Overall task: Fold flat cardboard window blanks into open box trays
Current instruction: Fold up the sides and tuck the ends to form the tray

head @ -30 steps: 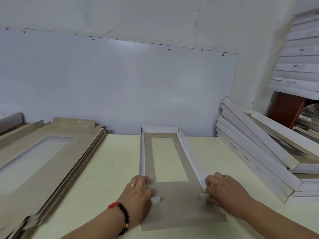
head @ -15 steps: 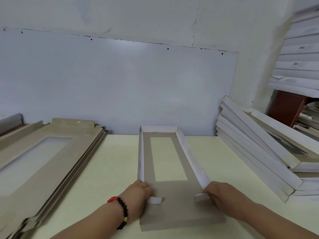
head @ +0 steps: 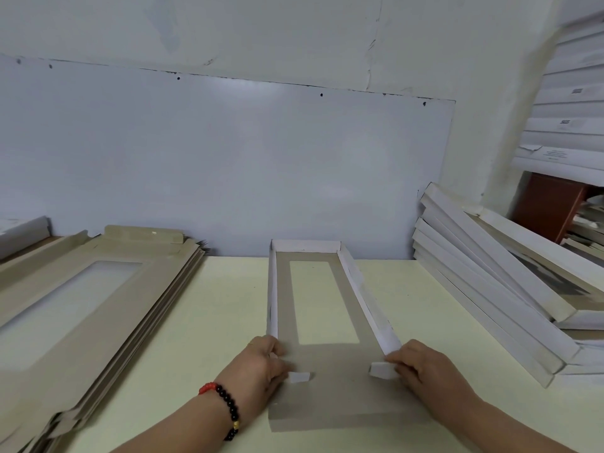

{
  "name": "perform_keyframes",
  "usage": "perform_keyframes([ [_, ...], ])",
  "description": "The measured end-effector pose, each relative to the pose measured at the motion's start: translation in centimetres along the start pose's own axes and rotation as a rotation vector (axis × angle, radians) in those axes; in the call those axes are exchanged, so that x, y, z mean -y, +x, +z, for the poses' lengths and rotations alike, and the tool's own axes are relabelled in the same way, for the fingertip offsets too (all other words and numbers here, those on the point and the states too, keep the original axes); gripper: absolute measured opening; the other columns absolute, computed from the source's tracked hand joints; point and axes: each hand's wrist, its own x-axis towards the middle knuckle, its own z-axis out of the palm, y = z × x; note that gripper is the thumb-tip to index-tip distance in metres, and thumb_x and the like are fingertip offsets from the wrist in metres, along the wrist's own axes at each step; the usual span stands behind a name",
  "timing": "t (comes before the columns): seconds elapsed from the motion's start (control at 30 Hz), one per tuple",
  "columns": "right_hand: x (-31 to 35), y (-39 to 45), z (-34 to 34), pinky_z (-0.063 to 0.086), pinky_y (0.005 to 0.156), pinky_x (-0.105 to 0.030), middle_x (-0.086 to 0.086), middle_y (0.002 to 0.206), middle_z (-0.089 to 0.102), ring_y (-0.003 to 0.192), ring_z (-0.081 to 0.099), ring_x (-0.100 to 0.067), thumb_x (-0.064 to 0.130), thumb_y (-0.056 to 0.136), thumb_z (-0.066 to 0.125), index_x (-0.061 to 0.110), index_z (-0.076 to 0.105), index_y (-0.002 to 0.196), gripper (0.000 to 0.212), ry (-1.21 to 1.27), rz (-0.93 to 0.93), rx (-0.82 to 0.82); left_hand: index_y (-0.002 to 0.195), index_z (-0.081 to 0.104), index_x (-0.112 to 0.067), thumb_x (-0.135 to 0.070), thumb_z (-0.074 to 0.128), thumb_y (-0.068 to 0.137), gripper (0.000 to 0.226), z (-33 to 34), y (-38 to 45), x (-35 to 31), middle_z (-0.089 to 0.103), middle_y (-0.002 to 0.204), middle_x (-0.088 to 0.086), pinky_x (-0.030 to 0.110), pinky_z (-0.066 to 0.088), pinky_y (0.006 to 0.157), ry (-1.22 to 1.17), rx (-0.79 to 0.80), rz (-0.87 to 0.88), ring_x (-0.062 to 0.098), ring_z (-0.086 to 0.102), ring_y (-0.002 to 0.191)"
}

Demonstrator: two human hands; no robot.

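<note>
A half-folded cardboard window blank lies lengthwise on the pale table. Its far wall and both long side walls stand up; the near end flap lies flat. My left hand holds the near end of the left wall and turns its small white corner tab inward. On the other side my right hand grips the near end of the right wall, with its corner tab also bent inward. A beaded bracelet circles my left wrist.
A stack of flat grey window blanks lies on the left. Several folded white trays lean in a pile on the right. More white boxes are stacked at the upper right. A whiteboard stands behind the table.
Both hands slid slightly toward me along the side walls. The two corner tabs have turned further inward, and the side walls stand more upright.
</note>
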Motion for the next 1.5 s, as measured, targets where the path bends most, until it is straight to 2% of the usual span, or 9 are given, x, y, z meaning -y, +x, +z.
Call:
perform_keyframes([
  [0.13, 0.2, -0.2, -0.7, 0.044, 0.061, -0.022, 0.015, 0.081, 0.064, 0.068, 0.06, -0.009, 0.013, 0.084, 0.073, 0.027, 0.073, 0.085, 0.014, -0.098, -0.015, -0.056, 0.087, 0.076, -0.035, -0.02, 0.081, 0.071, 0.023, -1.1, -0.1, -1.7, 0.052, 0.088, -0.001, 0.013, 0.048, 0.056, 0.063, -0.062, 0.044, 0.019, 0.058, 0.082],
  [0.23, 0.1, -0.4, -1.0, 0.033, 0.042, -0.017, 0.016, 0.061, 0.061, 0.043, 0.052, -0.011, 0.008, 0.045, 0.096, 0.029, 0.072, 0.065, 0.038, -0.245, -0.18, -0.172, 0.074, 0.075, -0.04, -0.025, 0.092, 0.05, 0.033, -1.9, -0.2, -2.4, 0.047, 0.065, -0.007, 0.015, 0.035, 0.034, 0.183, -0.093, 0.028, 0.012, 0.053, 0.058],
  [0.43, -1.6, -0.5, -1.3, 0.045, 0.051, -0.014, 0.011, 0.084, 0.072, 0.063, 0.065, -0.012, -0.001, 0.036, 0.092, 0.022, 0.08, 0.086, 0.056, -0.35, -0.434, -0.14, 0.075, 0.077, -0.031, -0.032, 0.066, 0.076, 0.011, -1.6, -0.3, -2.3, 0.046, 0.06, -0.006, 0.011, 0.028, 0.041, 0.093, -0.19, 0.083, 0.008, 0.041, 0.048],
  [0.63, -2.9, -1.7, -2.3, 0.054, 0.068, -0.017, 0.008, 0.117, 0.067, 0.092, 0.068, -0.009, 0.011, 0.042, 0.085, 0.022, 0.071, 0.116, 0.076, -0.326, -0.516, 0.056, 0.064, 0.069, -0.017, 0.004, 0.085, 0.054, 0.028, -1.4, -0.2, -0.8, 0.057, 0.064, -0.003, 0.018, 0.043, 0.045, 0.034, -0.138, 0.128, 0.012, 0.056, 0.051],
  [0.87, -1.8, -1.7, -3.5, 0.052, 0.071, -0.011, 0.013, 0.114, 0.067, 0.09, 0.067, -0.001, 0.049, 0.034, 0.084, 0.025, 0.073, 0.113, 0.082, -0.398, -0.512, 0.142, 0.107, 0.071, -0.019, -0.021, 0.041, 0.096, 0.032, -2.2, -1.5, -0.2, 0.054, 0.086, -0.001, 0.01, 0.042, 0.056, -0.124, -0.013, 0.168, 0.009, 0.053, 0.064],
  [1.03, -2.0, -1.3, -2.5, 0.052, 0.069, -0.012, 0.01, 0.106, 0.07, 0.086, 0.069, -0.003, 0.04, 0.058, 0.088, 0.026, 0.074, 0.109, 0.055, -0.377, -0.549, 0.018, 0.131, 0.058, -0.017, -0.026, 0.054, 0.074, 0.058, -2.0, -2.1, 0.9, 0.045, 0.109, -0.006, 0.0, 0.036, 0.076, -0.118, 0.089, 0.179, 0.003, 0.051, 0.087],
  [1.13, -2.1, -0.9, -2.2, 0.051, 0.068, -0.01, 0.013, 0.1, 0.071, 0.084, 0.068, -0.001, 0.028, 0.044, 0.097, 0.027, 0.077, 0.102, 0.061, -0.293, -0.476, -0.013, 0.126, 0.062, -0.018, -0.043, 0.067, 0.078, 0.054, -1.4, -2.1, 0.9, 0.045, 0.107, -0.009, 0.004, 0.039, 0.075, -0.157, 0.045, 0.155, 0.0, 0.051, 0.083],
  [1.3, -1.6, -0.1, -2.4, 0.045, 0.062, -0.009, 0.017, 0.086, 0.069, 0.071, 0.063, 0.003, 0.019, 0.068, 0.086, 0.03, 0.077, 0.096, 0.032, -0.139, -0.381, -0.047, 0.09, 0.072, -0.013, -0.03, 0.064, 0.09, 0.019, -0.7, -1.1, 0.1, 0.046, 0.091, -0.011, 0.01, 0.04, 0.068, -0.242, -0.112, 0.025, -0.004, 0.049, 0.07],
  [1.5, -2.2, 1.4, -2.1, 0.037, 0.064, -0.014, 0.021, 0.072, 0.054, 0.067, 0.051, 0.007, 0.034, 0.093, 0.061, 0.034, 0.067, 0.075, 0.019, -0.004, -0.045, 0.142, 0.063, 0.044, -0.014, -0.023, 0.054, 0.096, 0.036, -0.7, 0.6, -0.2, 0.045, 0.086, -0.002, 0.01, 0.033, 0.065, -0.24, -0.018, -0.235, 0.004, 0.044, 0.068],
])
